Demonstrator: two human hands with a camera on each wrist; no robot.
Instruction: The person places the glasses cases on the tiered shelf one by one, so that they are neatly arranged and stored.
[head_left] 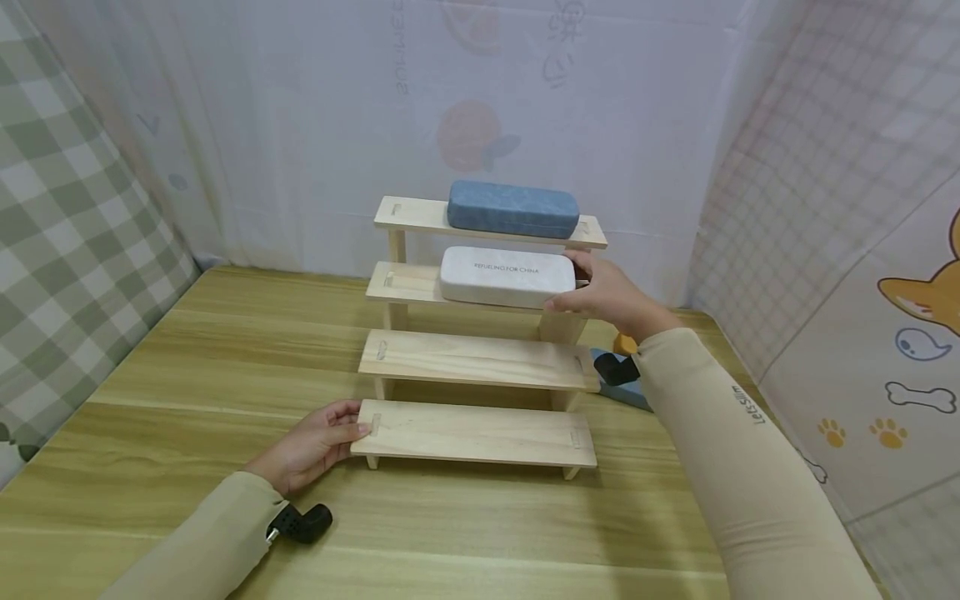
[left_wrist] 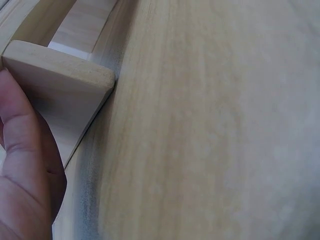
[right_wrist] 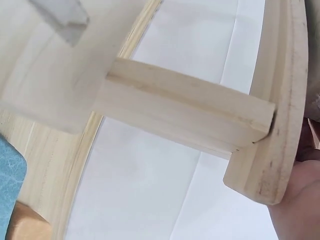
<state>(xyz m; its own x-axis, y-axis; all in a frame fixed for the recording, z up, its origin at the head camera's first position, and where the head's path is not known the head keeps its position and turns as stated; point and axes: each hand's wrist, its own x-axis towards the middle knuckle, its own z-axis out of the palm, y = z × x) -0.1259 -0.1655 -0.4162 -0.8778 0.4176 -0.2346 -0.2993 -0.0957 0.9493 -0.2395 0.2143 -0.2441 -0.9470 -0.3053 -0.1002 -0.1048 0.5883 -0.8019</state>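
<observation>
A four-step wooden display stand rises from front to back on the table. My left hand holds the left end of its lowest step, thumb on the top face and fingers at the side. In the left wrist view, that step's board end is beside the thumb. My right hand grips the right end of a white glasses case with dark lettering, at the second step from the top. In the right wrist view, the hand appears beside a step's edge. A blue glasses case lies on the top step.
Right of the stand, partly behind my right wrist, a blue flat object and a small orange object lie on the table. A pale curtain hangs behind, with a green checked cloth on the left and a patterned wall covering on the right.
</observation>
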